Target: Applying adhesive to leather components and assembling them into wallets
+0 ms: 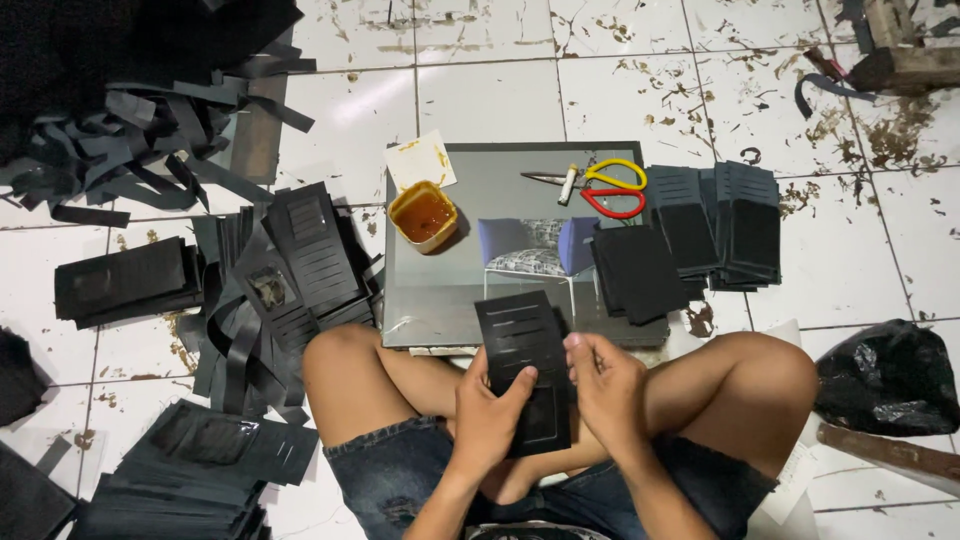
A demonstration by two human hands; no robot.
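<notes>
**Black slotted panel held in both hands over the lap**

Black and thin, a slotted panel [524, 365] sits upright between the person's two hands, near the bottom middle of the head view, just above the crossed bare legs and denim shorts [400, 475]. The left hand [487, 418] grasps the panel's left edge, with its thumb laid across the front face. The right hand [606, 385] grasps the right edge, fingers curled round it near the top. Rows of cut slits show on the upper half of the panel, and a window-like opening shows lower down.

Just beyond the hands lies a flat grey board [450, 290] on the white tiled floor [490, 95]. On its far left part stands a small yellow tub [423, 215] of brownish liquid, beside a stained scrap of paper [420, 160]. Scissors [600, 185] with one yellow and one red handle rest at the far right of the board. To the right, stacks of similar black pieces [700, 235] overlap the board's edge. More black panels [290, 270] and loose strips are heaped to the left, and another pile [190, 470] lies near left. A black plastic bag [885, 375] sits at the right.
</notes>
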